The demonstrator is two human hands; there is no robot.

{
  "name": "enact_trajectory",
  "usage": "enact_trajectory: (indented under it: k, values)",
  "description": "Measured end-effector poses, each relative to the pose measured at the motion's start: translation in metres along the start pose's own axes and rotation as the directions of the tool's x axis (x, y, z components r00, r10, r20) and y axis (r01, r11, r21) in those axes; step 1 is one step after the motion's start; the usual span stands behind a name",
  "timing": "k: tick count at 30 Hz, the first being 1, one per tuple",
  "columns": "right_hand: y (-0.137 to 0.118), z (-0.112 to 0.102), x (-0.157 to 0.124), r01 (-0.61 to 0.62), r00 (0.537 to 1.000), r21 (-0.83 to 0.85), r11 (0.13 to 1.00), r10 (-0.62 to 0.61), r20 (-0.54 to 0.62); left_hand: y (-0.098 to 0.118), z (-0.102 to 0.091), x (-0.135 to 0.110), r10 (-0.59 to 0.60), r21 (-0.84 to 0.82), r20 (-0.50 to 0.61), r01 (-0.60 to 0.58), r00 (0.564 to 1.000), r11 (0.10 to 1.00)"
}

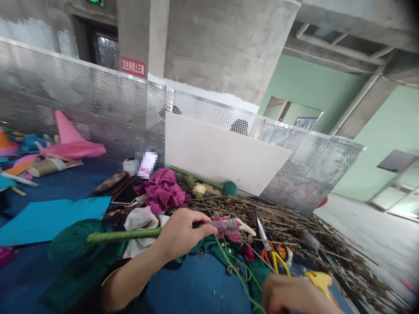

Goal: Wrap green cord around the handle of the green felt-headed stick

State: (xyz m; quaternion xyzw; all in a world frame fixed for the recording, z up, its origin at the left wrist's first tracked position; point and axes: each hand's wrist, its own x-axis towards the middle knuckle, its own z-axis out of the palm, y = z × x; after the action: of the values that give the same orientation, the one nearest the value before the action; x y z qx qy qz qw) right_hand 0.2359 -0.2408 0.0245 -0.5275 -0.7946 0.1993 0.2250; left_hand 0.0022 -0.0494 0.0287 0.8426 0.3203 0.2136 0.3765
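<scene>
My left hand [183, 233] is closed, thumb and fingers pinching a purple-wrapped rod [228, 225] with a pale forked tip. A green stem [124, 236] with rounded dark green cloth [73, 240] at its left end runs under my wrist, roughly in line with the rod; whether they join is hidden. Green string [237, 269] hangs below the rod towards my right hand [293, 294], which is low at the right. Motion blurs its curled fingers, and their contents cannot be made out. Near it lie yellow-handled pliers [276, 261], scissors [262, 233] and a yellow glue gun [320, 281].
Dried stalks [327, 244] cover the right side. Magenta cloth [165, 192], a lit phone [148, 163] and a teal ball [229, 188] lie behind my left hand. Blue sheet [55, 218] and a pink cone [70, 135] are left. A white board [222, 152] leans on perforated metal.
</scene>
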Motion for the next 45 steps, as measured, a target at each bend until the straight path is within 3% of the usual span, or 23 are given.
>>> enact_trajectory:
  k: [2, 3, 5, 6, 7, 8, 12, 14, 18, 21, 23, 24, 26, 28, 29, 30, 31, 33, 35, 38, 42, 44, 45]
  values:
    - [0.013, 0.02, 0.02, -0.08, 0.967, 0.067, 0.995, 0.094, -0.235, 0.001, 0.001, -0.002, 0.015, -0.004, -0.045, -0.015, 0.999, 1.0]
    - [0.019, 0.035, 0.032, -0.109, 0.914, 0.121, 0.987, 0.147, -0.377, 0.001, 0.002, -0.003, 0.024, -0.007, -0.054, -0.024, 0.998, 1.0]
    - [0.028, 0.068, 0.054, -0.013, 0.821, 0.332, 0.943, 0.2, -0.535, 0.001, 0.006, -0.004, 0.037, -0.002, -0.063, -0.038, 0.997, 0.999]
    - [0.029, 0.085, 0.063, 0.06, 0.801, 0.445, 0.894, 0.223, -0.556, 0.001, 0.008, -0.004, 0.04, 0.007, -0.064, -0.04, 0.997, 0.999]
    - [0.028, 0.1, 0.071, 0.122, 0.791, 0.541, 0.832, 0.248, -0.559, 0.001, 0.009, -0.004, 0.04, 0.019, -0.064, -0.039, 0.997, 0.999]
    - [0.025, 0.111, 0.077, 0.145, 0.813, 0.624, 0.768, 0.267, -0.517, 0.001, 0.011, -0.004, 0.037, 0.03, -0.063, -0.035, 0.997, 0.999]
    - [0.007, 0.121, 0.08, 0.023, 0.864, 0.783, 0.622, 0.381, -0.328, 0.0, 0.012, -0.003, 0.038, 0.042, -0.072, -0.035, 0.997, 0.999]
    - [0.003, 0.115, 0.077, 0.044, 0.855, 0.846, 0.531, 0.418, -0.306, 0.0, 0.01, -0.003, 0.051, 0.038, -0.086, -0.048, 0.995, 0.998]
    - [0.009, 0.113, 0.082, 0.203, 0.796, 0.936, 0.288, 0.509, -0.329, 0.001, 0.011, -0.004, 0.047, 0.041, -0.082, -0.044, 0.996, 0.998]
    - [0.011, 0.123, 0.09, 0.259, 0.793, 0.939, 0.225, 0.506, -0.34, 0.002, 0.014, -0.004, 0.035, 0.053, -0.057, -0.032, 0.998, 0.998]
    - [0.005, 0.126, 0.09, 0.163, 0.813, 0.952, 0.26, 0.512, -0.279, 0.002, 0.015, -0.004, 0.037, 0.062, -0.058, -0.033, 0.998, 0.998]
    - [0.0, 0.125, 0.087, 0.095, 0.808, 0.938, 0.332, 0.525, -0.267, 0.001, 0.015, -0.004, 0.04, 0.063, -0.061, -0.036, 0.997, 0.997]
    - [-0.009, 0.12, 0.078, 0.015, 0.747, 0.806, 0.592, 0.53, -0.402, 0.0, 0.014, -0.004, 0.045, 0.059, -0.065, -0.041, 0.997, 0.997]
    - [-0.016, 0.113, 0.068, 0.055, 0.628, 0.521, 0.852, 0.376, -0.681, 0.0, 0.012, -0.003, 0.039, 0.056, -0.057, -0.036, 0.998, 0.998]
    - [-0.018, 0.11, 0.064, 0.1, 0.579, 0.386, 0.917, 0.262, -0.772, 0.0, 0.012, -0.003, 0.032, 0.056, -0.051, -0.029, 0.998, 0.998]
    - [-0.019, 0.108, 0.062, 0.168, 0.566, 0.303, 0.938, 0.16, -0.809, 0.0, 0.012, -0.003, 0.023, 0.056, -0.042, -0.021, 0.999, 0.998]
    - [-0.019, 0.107, 0.061, 0.265, 0.596, 0.275, 0.924, 0.068, -0.8, 0.0, 0.012, -0.003, 0.014, 0.052, -0.027, -0.012, 1.0, 0.999]
    - [-0.017, 0.106, 0.065, 0.463, 0.683, 0.381, 0.8, -0.049, -0.729, 0.0, 0.012, -0.002, 0.004, 0.027, 0.019, -0.004, 1.0, 1.0]
    - [-0.015, 0.106, 0.07, 0.552, 0.738, 0.589, 0.59, -0.017, -0.675, 0.0, 0.012, -0.001, 0.004, -0.028, 0.058, -0.002, 0.998, 1.0]
    - [-0.014, 0.105, 0.076, 0.513, 0.779, 0.826, 0.234, 0.277, -0.563, -0.002, 0.009, 0.001, 0.013, -0.16, 0.08, 0.001, 0.997, 0.987]
    - [-0.01, 0.106, 0.08, 0.399, 0.866, 0.89, -0.219, 0.408, -0.288, -0.004, 0.005, 0.0, 0.018, -0.339, 0.149, 0.034, 0.989, 0.94]
    - [-0.004, 0.109, 0.083, 0.403, 0.864, 0.842, -0.358, 0.453, -0.221, -0.003, 0.005, -0.001, 0.009, -0.392, 0.199, 0.071, 0.98, 0.917]
    - [0.0, 0.111, 0.086, 0.405, 0.857, 0.828, -0.387, 0.476, -0.197, -0.003, 0.005, -0.001, 0.011, -0.406, 0.22, 0.081, 0.975, 0.91]
